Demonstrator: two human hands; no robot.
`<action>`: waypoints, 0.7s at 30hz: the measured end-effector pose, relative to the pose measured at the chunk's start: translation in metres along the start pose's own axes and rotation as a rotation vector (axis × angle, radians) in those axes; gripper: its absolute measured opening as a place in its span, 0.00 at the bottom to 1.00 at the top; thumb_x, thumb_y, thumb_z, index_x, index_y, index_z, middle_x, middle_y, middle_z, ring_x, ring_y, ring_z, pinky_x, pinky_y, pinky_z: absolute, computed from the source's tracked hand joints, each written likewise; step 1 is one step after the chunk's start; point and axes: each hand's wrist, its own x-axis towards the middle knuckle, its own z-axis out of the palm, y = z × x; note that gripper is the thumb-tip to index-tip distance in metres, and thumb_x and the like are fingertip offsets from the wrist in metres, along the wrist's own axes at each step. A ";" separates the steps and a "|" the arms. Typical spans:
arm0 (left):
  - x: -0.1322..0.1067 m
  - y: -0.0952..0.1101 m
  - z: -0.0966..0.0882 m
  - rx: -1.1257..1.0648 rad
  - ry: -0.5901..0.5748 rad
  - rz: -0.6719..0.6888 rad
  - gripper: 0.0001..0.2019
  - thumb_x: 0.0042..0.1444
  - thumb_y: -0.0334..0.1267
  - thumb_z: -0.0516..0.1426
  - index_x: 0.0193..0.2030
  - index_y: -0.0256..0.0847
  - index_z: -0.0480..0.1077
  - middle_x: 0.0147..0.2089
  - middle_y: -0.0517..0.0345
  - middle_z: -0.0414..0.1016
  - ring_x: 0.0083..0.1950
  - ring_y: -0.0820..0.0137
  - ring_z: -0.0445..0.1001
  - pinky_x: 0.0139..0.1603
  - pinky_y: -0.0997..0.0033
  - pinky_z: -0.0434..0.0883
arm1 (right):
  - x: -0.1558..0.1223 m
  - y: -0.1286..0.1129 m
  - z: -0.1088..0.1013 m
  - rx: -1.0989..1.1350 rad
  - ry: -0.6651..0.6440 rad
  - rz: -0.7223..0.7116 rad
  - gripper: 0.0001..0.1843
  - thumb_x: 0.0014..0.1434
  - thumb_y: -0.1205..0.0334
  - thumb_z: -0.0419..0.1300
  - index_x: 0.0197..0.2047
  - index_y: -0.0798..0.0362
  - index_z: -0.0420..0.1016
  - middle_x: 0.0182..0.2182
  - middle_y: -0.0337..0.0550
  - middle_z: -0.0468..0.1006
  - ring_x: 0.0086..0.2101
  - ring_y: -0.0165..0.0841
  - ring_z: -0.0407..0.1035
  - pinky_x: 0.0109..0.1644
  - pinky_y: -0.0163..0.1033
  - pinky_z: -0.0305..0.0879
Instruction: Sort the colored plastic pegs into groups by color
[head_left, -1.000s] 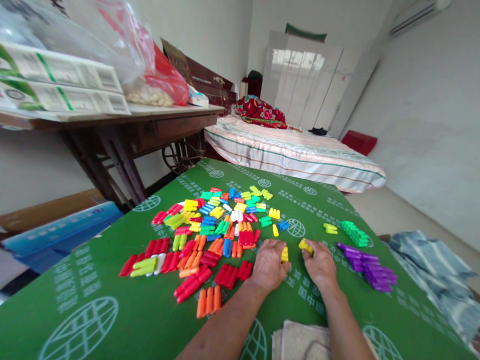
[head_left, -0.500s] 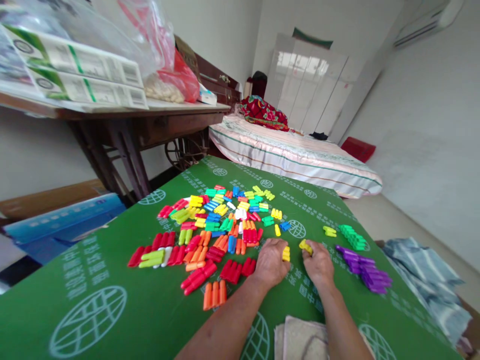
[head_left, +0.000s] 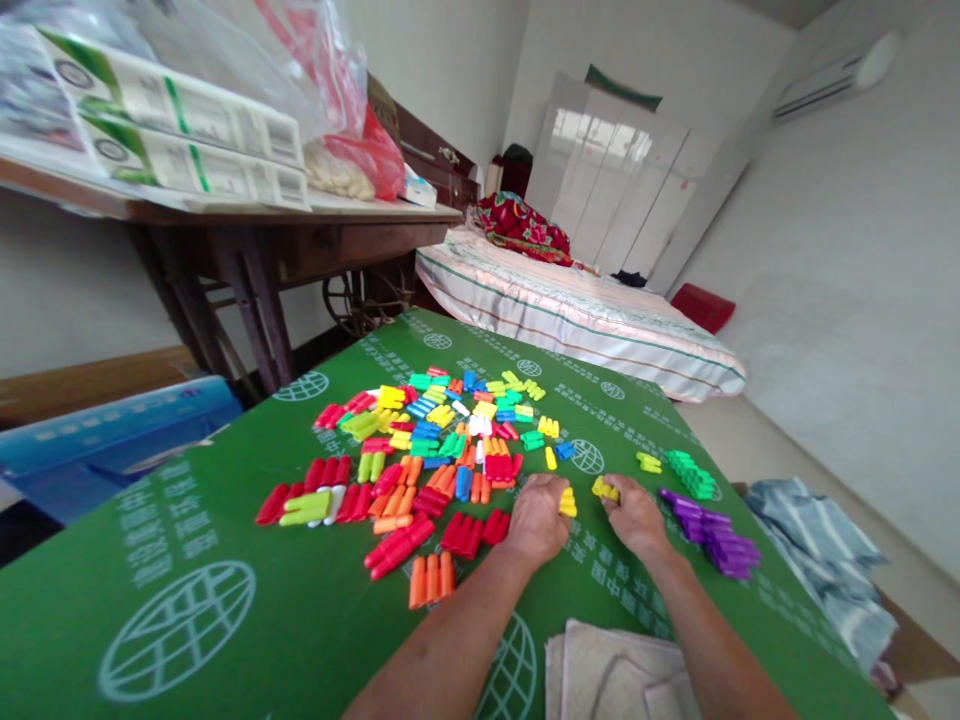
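Observation:
Both my hands rest on a green printed board (head_left: pixel 225 560) near its front right part. My left hand (head_left: pixel 537 517) is curled round a small stack of yellow plastic pieces (head_left: pixel 568 502). My right hand (head_left: pixel 636 514) pinches another yellow piece (head_left: pixel 604 489) a short gap away from the first. A big loose spread of coloured plastic pieces (head_left: pixel 427 450), red, orange, yellow, green, blue and white, lies just left of my left hand.
A purple row of pieces (head_left: pixel 709 533) and a green row (head_left: pixel 690 474) lie right of my right hand. A folded cloth (head_left: pixel 607 675) sits at the board's near edge. A wooden table (head_left: pixel 285 250) with boxes and bags stands at left, a bed (head_left: pixel 577 310) behind.
Both hands keep their grip on the yellow pieces and stay close together; the view has shifted slightly, so everything sits a little lower left.

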 end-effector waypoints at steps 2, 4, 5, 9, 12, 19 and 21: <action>0.000 0.001 -0.002 0.003 -0.002 -0.004 0.22 0.42 0.23 0.56 0.47 0.37 0.71 0.47 0.50 0.74 0.50 0.61 0.68 0.53 0.62 0.68 | 0.000 0.003 0.000 0.012 -0.002 -0.012 0.17 0.55 0.69 0.54 0.48 0.51 0.73 0.44 0.43 0.75 0.44 0.35 0.69 0.48 0.36 0.63; 0.000 0.002 -0.003 0.005 -0.007 -0.006 0.22 0.42 0.23 0.55 0.47 0.37 0.71 0.47 0.52 0.74 0.50 0.62 0.68 0.53 0.62 0.68 | 0.001 0.006 0.000 0.025 0.001 -0.020 0.18 0.53 0.73 0.54 0.46 0.51 0.73 0.44 0.42 0.74 0.44 0.33 0.70 0.48 0.35 0.63; 0.000 0.002 -0.004 0.005 -0.010 -0.006 0.23 0.41 0.23 0.55 0.47 0.38 0.71 0.47 0.52 0.74 0.50 0.62 0.68 0.53 0.62 0.68 | 0.002 0.007 0.000 0.031 0.004 -0.024 0.19 0.52 0.74 0.54 0.46 0.50 0.74 0.44 0.42 0.74 0.44 0.33 0.70 0.49 0.35 0.63; 0.001 0.002 -0.004 0.002 -0.017 -0.001 0.24 0.40 0.21 0.55 0.47 0.37 0.71 0.48 0.52 0.74 0.50 0.63 0.68 0.55 0.64 0.68 | 0.005 0.012 0.001 0.053 0.021 -0.037 0.24 0.48 0.80 0.51 0.45 0.50 0.74 0.45 0.41 0.74 0.45 0.32 0.70 0.50 0.33 0.63; 0.002 0.001 -0.002 -0.003 -0.018 -0.004 0.25 0.40 0.21 0.55 0.48 0.37 0.70 0.50 0.53 0.73 0.51 0.63 0.68 0.56 0.65 0.67 | 0.005 0.014 0.001 0.063 0.046 -0.026 0.28 0.46 0.82 0.49 0.47 0.52 0.74 0.47 0.44 0.74 0.46 0.33 0.70 0.51 0.34 0.63; 0.002 0.000 -0.001 -0.002 -0.013 -0.017 0.26 0.41 0.22 0.54 0.50 0.36 0.69 0.52 0.51 0.72 0.52 0.63 0.67 0.56 0.64 0.67 | 0.002 0.006 0.003 0.068 0.076 -0.043 0.17 0.55 0.61 0.56 0.48 0.52 0.73 0.43 0.47 0.74 0.41 0.38 0.71 0.47 0.40 0.66; 0.002 0.000 -0.001 0.002 -0.011 -0.019 0.26 0.41 0.22 0.54 0.51 0.36 0.69 0.52 0.51 0.72 0.52 0.63 0.67 0.57 0.64 0.67 | 0.003 0.003 0.005 0.065 0.073 -0.063 0.15 0.55 0.60 0.56 0.45 0.52 0.74 0.41 0.46 0.74 0.40 0.38 0.71 0.45 0.40 0.66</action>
